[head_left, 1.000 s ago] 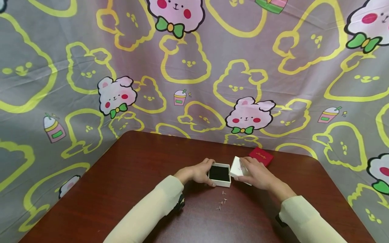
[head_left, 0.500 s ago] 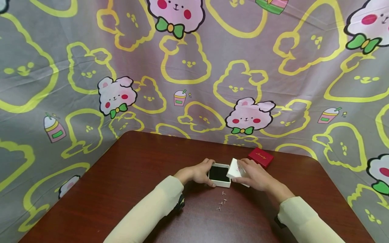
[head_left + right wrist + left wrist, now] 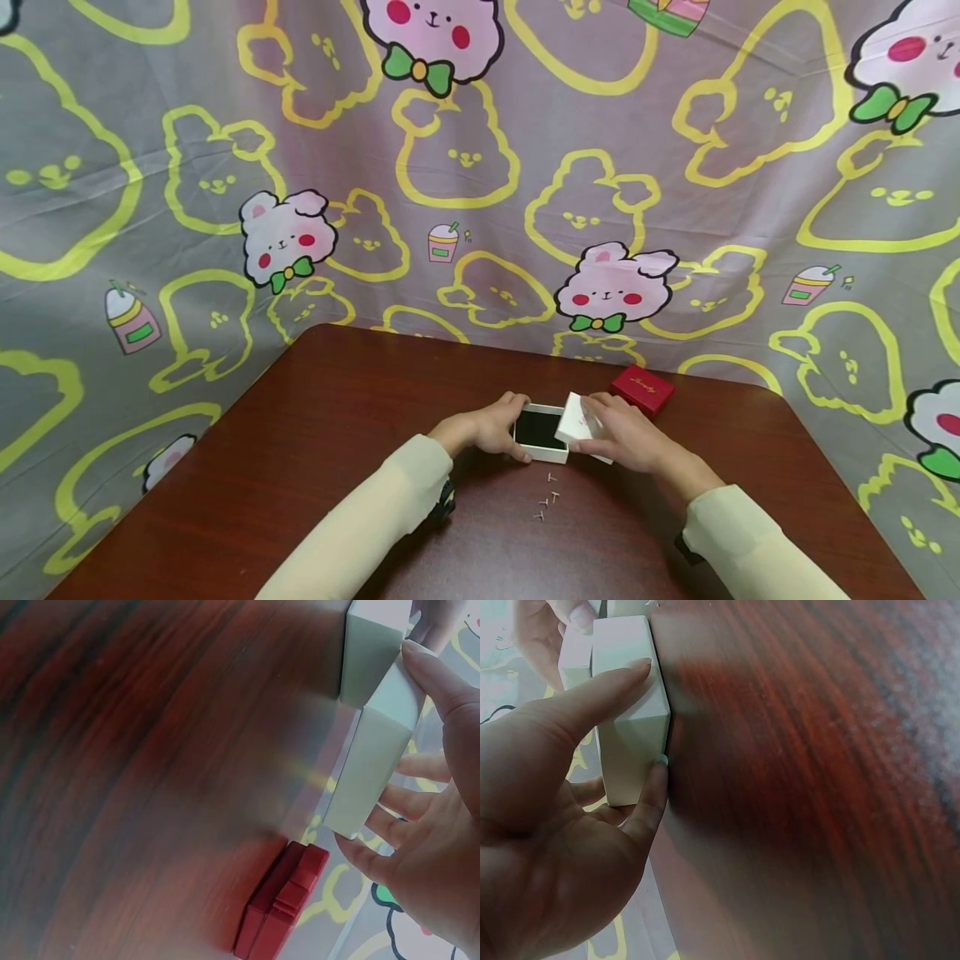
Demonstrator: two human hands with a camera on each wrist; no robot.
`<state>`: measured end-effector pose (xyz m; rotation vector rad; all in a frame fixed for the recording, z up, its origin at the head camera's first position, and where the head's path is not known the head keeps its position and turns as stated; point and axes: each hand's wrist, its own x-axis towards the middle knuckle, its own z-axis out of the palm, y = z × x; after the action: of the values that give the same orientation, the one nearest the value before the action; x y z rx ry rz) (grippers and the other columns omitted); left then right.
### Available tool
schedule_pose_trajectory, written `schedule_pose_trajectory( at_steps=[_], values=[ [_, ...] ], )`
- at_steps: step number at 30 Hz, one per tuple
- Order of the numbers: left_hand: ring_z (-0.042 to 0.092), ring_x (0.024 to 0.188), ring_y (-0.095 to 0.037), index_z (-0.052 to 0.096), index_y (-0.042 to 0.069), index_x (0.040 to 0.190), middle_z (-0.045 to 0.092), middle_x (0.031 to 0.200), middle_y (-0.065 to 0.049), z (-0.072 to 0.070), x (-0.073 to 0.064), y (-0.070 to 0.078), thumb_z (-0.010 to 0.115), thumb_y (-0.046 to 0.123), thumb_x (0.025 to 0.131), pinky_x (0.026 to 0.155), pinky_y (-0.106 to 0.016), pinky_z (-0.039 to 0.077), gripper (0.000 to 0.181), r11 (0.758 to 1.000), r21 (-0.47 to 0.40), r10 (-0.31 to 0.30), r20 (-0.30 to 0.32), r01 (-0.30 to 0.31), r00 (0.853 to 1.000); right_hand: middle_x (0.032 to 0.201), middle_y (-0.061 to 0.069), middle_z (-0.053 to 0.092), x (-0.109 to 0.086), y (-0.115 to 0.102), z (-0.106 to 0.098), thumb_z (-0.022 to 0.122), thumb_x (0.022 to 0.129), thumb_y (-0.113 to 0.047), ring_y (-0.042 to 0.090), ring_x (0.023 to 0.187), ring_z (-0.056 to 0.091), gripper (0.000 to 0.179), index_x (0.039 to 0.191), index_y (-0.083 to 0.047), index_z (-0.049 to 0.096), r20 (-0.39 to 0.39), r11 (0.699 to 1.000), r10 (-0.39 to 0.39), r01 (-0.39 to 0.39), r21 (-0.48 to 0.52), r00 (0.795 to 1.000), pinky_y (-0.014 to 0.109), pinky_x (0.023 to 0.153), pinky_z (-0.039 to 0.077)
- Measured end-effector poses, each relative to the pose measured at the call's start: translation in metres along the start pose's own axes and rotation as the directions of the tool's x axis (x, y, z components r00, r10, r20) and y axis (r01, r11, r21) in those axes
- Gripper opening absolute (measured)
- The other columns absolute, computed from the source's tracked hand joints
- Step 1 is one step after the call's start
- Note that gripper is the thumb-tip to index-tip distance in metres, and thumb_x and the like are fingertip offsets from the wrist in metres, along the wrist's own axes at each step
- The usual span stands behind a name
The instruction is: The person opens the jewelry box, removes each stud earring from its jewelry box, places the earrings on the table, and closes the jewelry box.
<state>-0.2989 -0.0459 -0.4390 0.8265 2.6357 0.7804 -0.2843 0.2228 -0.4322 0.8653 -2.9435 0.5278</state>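
My left hand (image 3: 495,425) grips a white square box (image 3: 551,456) by its left side, thumb at the front wall and fingers at the far side. The box lies uncovered on the table, with a black lining (image 3: 538,430) inside. In my right hand (image 3: 633,433) is its white lid (image 3: 576,421), tilted, its left edge overlapping the box's right rim in the head view. The right wrist view shows the lid (image 3: 375,754) between thumb and fingers, right beside the box (image 3: 371,660). Several tiny pale T-shaped pieces (image 3: 551,478) lie in front of the box.
A red box (image 3: 642,390) with gold lettering stands behind my right hand, and the right wrist view shows a bow on it. The dark wooden table (image 3: 337,400) meets a cartoon-print curtain (image 3: 480,217) at its back and sides.
My right hand has brought the lid slightly leftward, so it now overlaps the box's right rim. The left hand and the box stay put.
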Motion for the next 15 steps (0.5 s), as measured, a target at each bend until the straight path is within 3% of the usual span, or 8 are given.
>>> schedule_pose_trajectory(
  at_steps=[15],
  values=[
    [0.051,0.113,-0.022,0.038,0.001,0.146,0.042,0.131,-0.012,-0.0004,0.0009,-0.0006,0.09,0.023,0.079,0.099,-0.026,0.042,0.088,1.0,-0.011,-0.01,0.012,0.01,1.0,0.141,0.021,0.053,-0.0014,-0.003,-0.0017,0.077,0.085,-0.054,0.038,0.124,0.05,0.088,0.148,0.001,0.049,0.032,1.0,0.01,-0.01,0.01,0.999,0.063,0.101,0.041]
  ],
)
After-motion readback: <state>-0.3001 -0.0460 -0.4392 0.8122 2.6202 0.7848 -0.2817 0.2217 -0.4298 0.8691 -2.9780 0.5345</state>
